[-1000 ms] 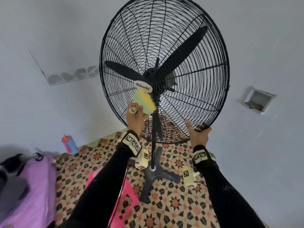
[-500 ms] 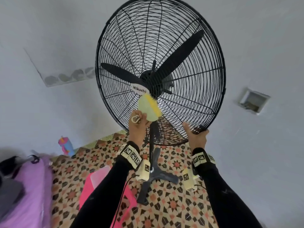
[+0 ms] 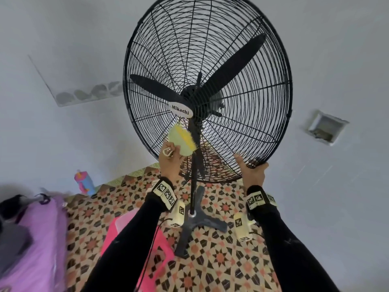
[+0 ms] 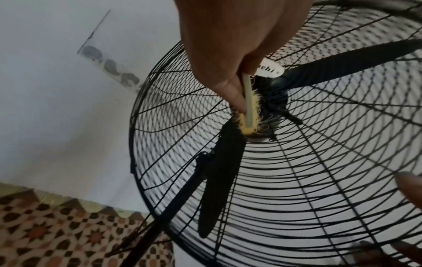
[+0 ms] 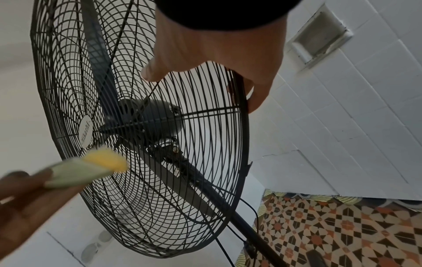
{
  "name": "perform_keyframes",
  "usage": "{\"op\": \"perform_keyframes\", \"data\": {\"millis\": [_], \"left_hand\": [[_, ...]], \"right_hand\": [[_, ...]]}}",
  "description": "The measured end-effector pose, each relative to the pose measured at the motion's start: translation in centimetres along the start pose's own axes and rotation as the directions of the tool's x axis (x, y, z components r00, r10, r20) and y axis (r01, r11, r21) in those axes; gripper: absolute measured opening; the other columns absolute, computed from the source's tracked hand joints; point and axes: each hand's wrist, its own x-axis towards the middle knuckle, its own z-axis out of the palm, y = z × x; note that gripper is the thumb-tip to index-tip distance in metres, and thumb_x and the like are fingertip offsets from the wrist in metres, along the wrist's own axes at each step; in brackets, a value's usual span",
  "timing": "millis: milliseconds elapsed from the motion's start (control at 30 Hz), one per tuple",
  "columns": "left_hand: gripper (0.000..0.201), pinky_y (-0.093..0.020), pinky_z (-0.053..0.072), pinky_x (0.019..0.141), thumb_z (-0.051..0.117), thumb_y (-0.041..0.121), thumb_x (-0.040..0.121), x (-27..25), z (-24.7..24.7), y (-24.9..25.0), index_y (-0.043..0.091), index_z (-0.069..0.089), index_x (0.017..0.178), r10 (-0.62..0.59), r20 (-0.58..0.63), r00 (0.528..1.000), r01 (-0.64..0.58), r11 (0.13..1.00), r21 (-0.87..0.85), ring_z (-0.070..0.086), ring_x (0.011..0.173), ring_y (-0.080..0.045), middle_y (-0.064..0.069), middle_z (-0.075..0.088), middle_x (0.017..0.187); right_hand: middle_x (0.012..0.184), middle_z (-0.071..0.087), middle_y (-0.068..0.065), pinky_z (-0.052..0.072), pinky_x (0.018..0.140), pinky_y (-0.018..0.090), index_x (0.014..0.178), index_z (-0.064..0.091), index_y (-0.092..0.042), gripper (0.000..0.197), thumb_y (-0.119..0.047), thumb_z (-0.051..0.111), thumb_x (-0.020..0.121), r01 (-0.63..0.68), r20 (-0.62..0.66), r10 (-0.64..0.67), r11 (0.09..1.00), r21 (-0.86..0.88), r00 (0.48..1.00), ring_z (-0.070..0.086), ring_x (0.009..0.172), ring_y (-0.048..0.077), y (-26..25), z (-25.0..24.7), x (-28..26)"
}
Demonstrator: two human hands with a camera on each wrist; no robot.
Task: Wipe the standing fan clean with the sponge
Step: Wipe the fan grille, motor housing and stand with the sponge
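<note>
Head view: standing fan badge reads "Mikachi", above sponge.

Matt black wire fan grille; fuzzy, fraying yellow-green sponge, perhaps foam.

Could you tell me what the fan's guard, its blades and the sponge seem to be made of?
Fan guard: thin black wire, probably painted or coated metal, with a dull sheen.
Blades: smooth, matte black; plastic or painted metal, unclear.
Sponge: soft pale green foam with a fuzzy yellow fibre face, frayed at the edges, held by the left hand.
</note>
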Motion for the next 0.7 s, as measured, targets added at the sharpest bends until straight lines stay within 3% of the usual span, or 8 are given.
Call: {"op": "perform_keyframes", "data": {"millis": [100,133,233,300,367,467,600,700], "left_hand": [[0.024,-0.058,0.059,0.093,0.059,0.007,0.103,-0.4,0.6,0.8,0.024,0.053,0.087,0.037,0.091,0.995,-0.044,0.996,0.077,0.067,0.113,-0.035,-0.024,0.056,0.115],[0.027,-0.055,0.059,0.093,0.058,0.006,0.103,-0.7,0.7,0.8,0.026,0.053,0.085,0.052,0.111,0.992,-0.063,0.993,0.099,0.066,0.116,-0.032,-0.021,0.057,0.118],[0.018,-0.037,0.063,0.085,0.057,0.006,0.103,-0.7,0.0,0.3,0.013,0.047,0.09,0.066,0.067,0.996,-0.077,0.983,0.169,0.062,0.116,-0.036,-0.015,0.057,0.116],[0.016,-0.03,0.062,0.082,0.056,0.006,0.104,-0.3,-0.4,0.5,0.011,0.047,0.092,0.081,0.1,0.992,-0.098,0.98,0.175,0.061,0.12,-0.04,-0.018,0.054,0.117],[0.019,-0.033,0.062,0.085,0.055,0.004,0.103,-0.5,0.1,1.6,0.015,0.048,0.089,0.112,0.132,0.985,-0.133,0.977,0.167,0.062,0.123,-0.032,-0.026,0.053,0.127],[0.03,-0.044,0.062,0.09,0.055,0.001,0.103,-1.9,1.3,1.6,0.023,0.051,0.083,0.111,0.156,0.981,-0.134,0.981,0.143,0.062,0.124,-0.02,-0.012,0.056,0.133],[0.033,-0.051,0.061,0.089,0.055,0.0,0.103,-3.0,1.2,-1.0,0.023,0.051,0.08,0.06,0.083,0.995,-0.074,0.981,0.178,0.061,0.123,-0.031,-0.012,0.059,0.127],[0.028,-0.043,0.063,0.084,0.055,0.002,0.103,-2.5,0.7,-0.6,0.021,0.051,0.083,0.028,-0.016,0.999,-0.025,0.987,0.161,0.06,0.123,-0.037,-0.021,0.059,0.129]], "right_hand": [[0.165,0.022,0.017,0.028,0.121,0.043,0.159,-0.009,-0.006,0.141,-0.08,0.07,0.069,0.006,0.001,-0.006,1.0,-0.007,1.0,0.028,0.15,0.033,0.2,0.2,-0.1],[0.165,0.023,0.017,0.028,0.121,0.043,0.159,-0.009,-0.006,0.14,-0.079,0.07,0.069,0.011,-0.001,-0.011,1.0,-0.004,1.0,0.029,0.149,0.033,0.2,0.2,-0.2],[0.163,0.028,0.017,0.031,0.119,0.043,0.159,-0.002,-0.007,0.14,-0.082,0.071,0.066,0.01,-0.006,-0.01,1.0,-0.001,1.0,0.033,0.147,0.034,0.1,0.1,-0.1],[0.159,0.035,0.016,0.036,0.117,0.047,0.159,0.004,-0.009,0.145,-0.09,0.069,0.057,0.004,-0.021,-0.004,1.0,0.003,1.0,0.038,0.144,0.036,0.0,0.1,0.0],[0.159,0.036,0.016,0.037,0.117,0.048,0.158,0.005,-0.009,0.146,-0.091,0.069,0.056,-0.003,-0.016,0.003,1.0,-0.001,1.0,0.039,0.143,0.035,-0.1,0.2,-0.1],[0.163,0.027,0.017,0.031,0.119,0.043,0.159,-0.005,-0.006,0.144,-0.083,0.07,0.064,0.008,0.001,-0.008,1.0,-0.014,1.0,0.032,0.148,0.034,-0.1,0.3,-0.3],[0.164,0.022,0.021,0.031,0.117,0.041,0.157,-0.014,-0.002,0.144,-0.085,0.064,0.068,0.001,0.023,0.0,0.997,-0.073,1.0,0.031,0.148,0.035,-0.7,-0.2,-0.2],[0.163,0.024,0.023,0.033,0.116,0.041,0.156,-0.012,-0.001,0.143,-0.086,0.061,0.068,0.013,0.024,-0.011,0.996,-0.092,1.0,0.034,0.147,0.036,-1.2,-0.2,-0.3]]}}
